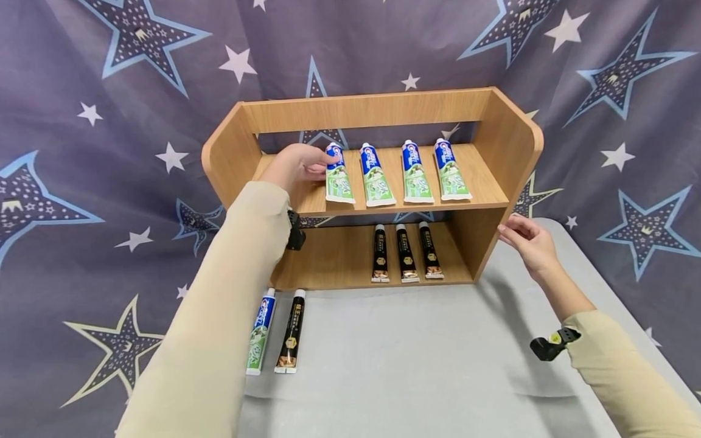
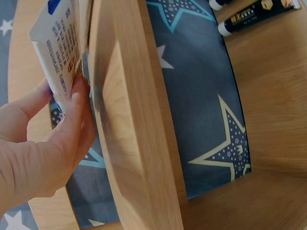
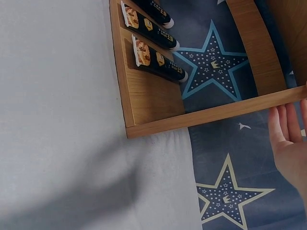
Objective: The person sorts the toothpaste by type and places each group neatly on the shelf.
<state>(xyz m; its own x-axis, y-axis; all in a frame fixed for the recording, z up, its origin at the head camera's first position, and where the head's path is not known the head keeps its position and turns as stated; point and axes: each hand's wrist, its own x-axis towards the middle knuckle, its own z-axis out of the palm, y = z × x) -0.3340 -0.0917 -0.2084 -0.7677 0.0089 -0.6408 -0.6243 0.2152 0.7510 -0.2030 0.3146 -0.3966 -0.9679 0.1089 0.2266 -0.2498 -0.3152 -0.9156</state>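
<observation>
My left hand (image 1: pixel 296 165) pinches the leftmost blue-and-green toothpaste tube (image 1: pixel 340 185) by its cap end, over the upper shelf (image 1: pixel 306 199). In the left wrist view the tube's white printed back (image 2: pixel 58 55) shows between thumb and fingers. Three more blue-and-green toothpaste tubes (image 1: pixel 376 176) lie side by side to its right, caps toward the back. My right hand (image 1: pixel 530 246) touches the outside of the wooden rack's right side panel (image 1: pixel 506 164) with its fingertips. In the right wrist view its fingers (image 3: pixel 278 127) are fairly straight against that panel.
Three black toothpaste tubes (image 1: pixel 405 254) lie on the right part of the lower shelf (image 1: pixel 328 261). On the grey table (image 1: pixel 394 353), in front of the rack's left end, lie another blue-and-green tube (image 1: pixel 260 334) and a black tube (image 1: pixel 291 333). A star-patterned curtain (image 1: pixel 164 55) hangs behind.
</observation>
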